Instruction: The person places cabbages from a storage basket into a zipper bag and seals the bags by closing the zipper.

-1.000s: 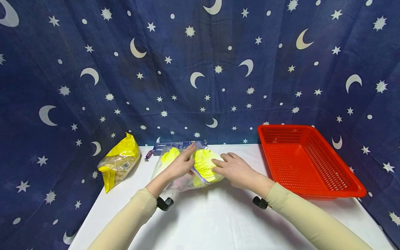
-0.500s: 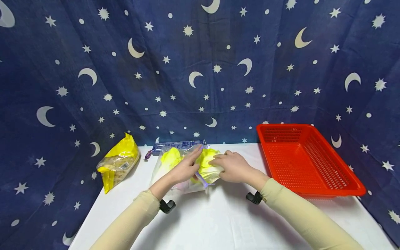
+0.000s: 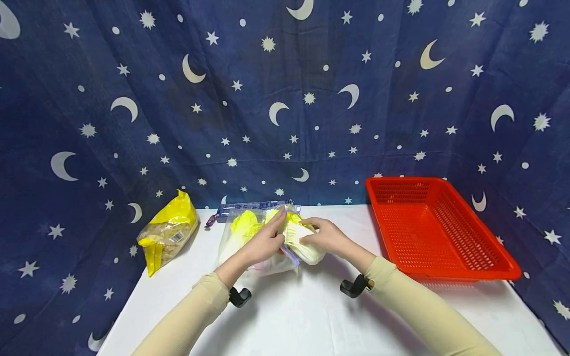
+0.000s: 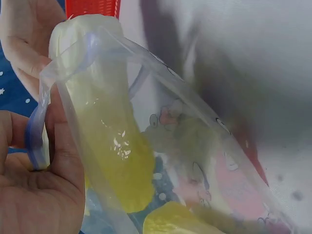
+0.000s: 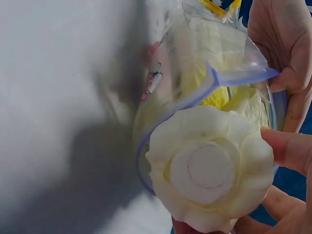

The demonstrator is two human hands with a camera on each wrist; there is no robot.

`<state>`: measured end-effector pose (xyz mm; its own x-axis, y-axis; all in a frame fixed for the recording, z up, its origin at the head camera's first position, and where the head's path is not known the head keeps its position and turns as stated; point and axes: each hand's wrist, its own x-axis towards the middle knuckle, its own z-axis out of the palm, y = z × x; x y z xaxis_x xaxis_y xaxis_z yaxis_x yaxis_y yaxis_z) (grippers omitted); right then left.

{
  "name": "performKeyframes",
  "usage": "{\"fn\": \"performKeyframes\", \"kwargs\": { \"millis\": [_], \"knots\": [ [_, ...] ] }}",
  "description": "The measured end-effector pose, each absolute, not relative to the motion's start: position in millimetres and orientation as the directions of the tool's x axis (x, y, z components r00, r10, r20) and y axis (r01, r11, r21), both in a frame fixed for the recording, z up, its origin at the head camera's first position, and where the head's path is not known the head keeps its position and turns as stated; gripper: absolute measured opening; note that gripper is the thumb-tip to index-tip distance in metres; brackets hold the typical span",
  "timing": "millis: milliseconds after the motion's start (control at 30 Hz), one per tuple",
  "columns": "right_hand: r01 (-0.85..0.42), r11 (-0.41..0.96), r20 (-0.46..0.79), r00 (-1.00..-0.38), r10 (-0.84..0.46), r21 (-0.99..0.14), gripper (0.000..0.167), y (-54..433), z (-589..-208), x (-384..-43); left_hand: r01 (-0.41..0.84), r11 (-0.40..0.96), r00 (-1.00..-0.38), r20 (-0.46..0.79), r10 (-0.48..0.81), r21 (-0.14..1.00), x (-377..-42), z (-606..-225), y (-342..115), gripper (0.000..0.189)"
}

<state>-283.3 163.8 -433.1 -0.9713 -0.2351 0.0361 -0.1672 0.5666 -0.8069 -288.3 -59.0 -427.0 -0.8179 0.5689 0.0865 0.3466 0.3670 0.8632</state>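
My right hand [image 3: 329,238] grips a napa cabbage [image 3: 307,247] near its white base [image 5: 209,170], thumb on one side and fingers on the other. The cabbage's yellow leafy end is inside a clear zip bag [image 4: 204,105], while the base sticks out through the mouth. My left hand [image 3: 265,242] pinches the bag's purple zip edge [image 4: 36,131] between thumb and fingers, holding that side up. Another yellow-and-white cabbage [image 3: 242,227] lies deeper in the bag, on the left. Pink cartoon print [image 4: 239,180] shows on the bag's side.
A red perforated basket [image 3: 427,242] stands at the right on the white table [image 3: 285,316]. At the left sits a yellow, partly see-through food bag [image 3: 169,232]. Behind the zip bag are a dark blue box [image 3: 227,212] and a small purple wrapped piece [image 3: 211,221].
The cabbage in my right hand has tilted, its white base swinging toward the front right and its leafy end into the bag. My left hand stays at the bag's mouth.
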Motion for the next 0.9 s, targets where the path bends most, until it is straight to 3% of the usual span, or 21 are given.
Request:
{"fn": "performKeyframes", "kwargs": {
  "millis": [267, 467, 600, 900],
  "knots": [
    [0.028, 0.45, -0.176, -0.941, -0.29, -0.893, 0.065, 174.3, -437.2, -280.0, 0.348, 0.359, -0.839, 0.116, 0.532, 0.866, -292.4, -426.5, -55.1, 0.073],
    [0.053, 0.481, -0.256, -0.894, -0.367, -0.875, 0.069, 174.6, -448.1, -271.1, 0.328, 0.383, -0.847, 0.091, 0.523, 0.864, -284.5, -436.9, -57.5, 0.071],
    [0.069, 0.446, -0.236, -0.914, -0.33, -0.892, 0.066, 176.2, -454.3, -271.3, 0.331, 0.369, -0.846, 0.1, 0.524, 0.868, -284.2, -440.4, -59.6, 0.072],
    [0.279, 0.21, -0.324, -0.919, -0.224, -0.937, 0.065, 184.7, -460.6, -277.4, 0.324, 0.389, -0.84, 0.073, 0.538, 0.862, -280.7, -440.1, -62.9, 0.073]
  ]
}}
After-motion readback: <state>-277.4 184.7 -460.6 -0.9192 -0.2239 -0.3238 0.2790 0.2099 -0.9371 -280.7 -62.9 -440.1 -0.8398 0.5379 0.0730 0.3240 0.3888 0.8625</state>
